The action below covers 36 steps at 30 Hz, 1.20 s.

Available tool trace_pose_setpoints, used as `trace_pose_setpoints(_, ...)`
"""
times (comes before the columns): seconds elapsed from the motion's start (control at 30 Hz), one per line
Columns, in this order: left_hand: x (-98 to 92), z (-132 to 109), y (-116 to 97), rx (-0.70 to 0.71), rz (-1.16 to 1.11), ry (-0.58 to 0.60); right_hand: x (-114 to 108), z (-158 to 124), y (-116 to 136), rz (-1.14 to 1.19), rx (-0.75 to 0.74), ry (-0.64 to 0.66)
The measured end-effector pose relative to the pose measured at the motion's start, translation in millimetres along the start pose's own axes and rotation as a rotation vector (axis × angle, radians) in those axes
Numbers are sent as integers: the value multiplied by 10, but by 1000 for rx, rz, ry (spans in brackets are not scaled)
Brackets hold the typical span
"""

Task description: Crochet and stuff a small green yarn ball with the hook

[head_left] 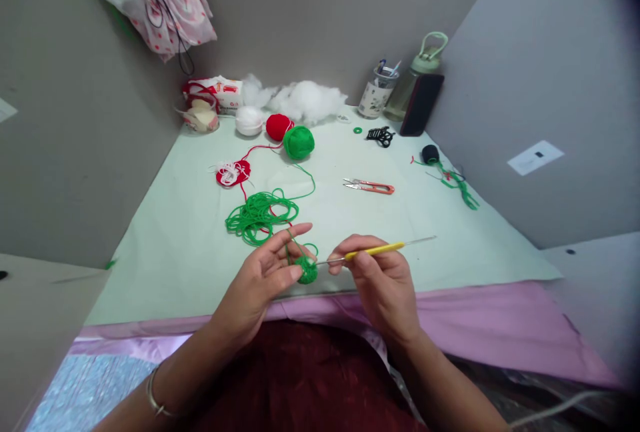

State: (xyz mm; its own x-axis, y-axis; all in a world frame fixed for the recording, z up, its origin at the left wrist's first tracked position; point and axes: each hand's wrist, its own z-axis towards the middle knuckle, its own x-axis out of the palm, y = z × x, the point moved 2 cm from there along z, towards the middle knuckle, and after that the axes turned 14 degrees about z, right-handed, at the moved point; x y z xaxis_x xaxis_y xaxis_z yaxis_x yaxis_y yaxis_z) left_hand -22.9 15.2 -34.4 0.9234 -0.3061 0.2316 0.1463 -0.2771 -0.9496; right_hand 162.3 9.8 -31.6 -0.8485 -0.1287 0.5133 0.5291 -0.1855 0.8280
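Between thumb and fingers, my left hand (265,279) pinches a small green crochet piece (307,272), its index finger stretched out with green yarn running over the fingers. My right hand (383,279) is closed around the yellow handle of a crochet hook (375,250). The hook's metal tip meets the right side of the green piece. Just beyond my left hand lies a loose heap of green yarn (260,213), with a strand leading up to a green yarn ball (299,143).
Orange-handled thread snips (370,187) lie mid-table. Behind are a red yarn ball (279,127), a white yarn ball (249,121) and white stuffing (310,101). A phone (423,104) leans on a green bottle (400,95) at back right. Grey panels (325,12) enclose the table.
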Motion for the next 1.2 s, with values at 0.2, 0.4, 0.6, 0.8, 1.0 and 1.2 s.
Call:
trace_pose_setpoints(0.2,46,-9,-35,-39,-175,150,-7,11,17,-10,-7,74)
trace_pose_setpoints(0.4,44,-12,-65,-55,-208,189,6,43,47,50,58,-4)
trace_pose_setpoints(0.6,9,-26,-58,-13,-56,66,86,5,26,123,42,6)
trace_pose_setpoints(0.8,59,-25,-18,50,-52,131,95,-67,-63,11,-86,62)
trace_pose_setpoints(1.0,36,-22,-103,23,74,101,81,-104,32,-178,-135,161)
trace_pose_setpoints(1.2,66,-15,-81,12,174,102,99,-118,128,-453,-293,263)
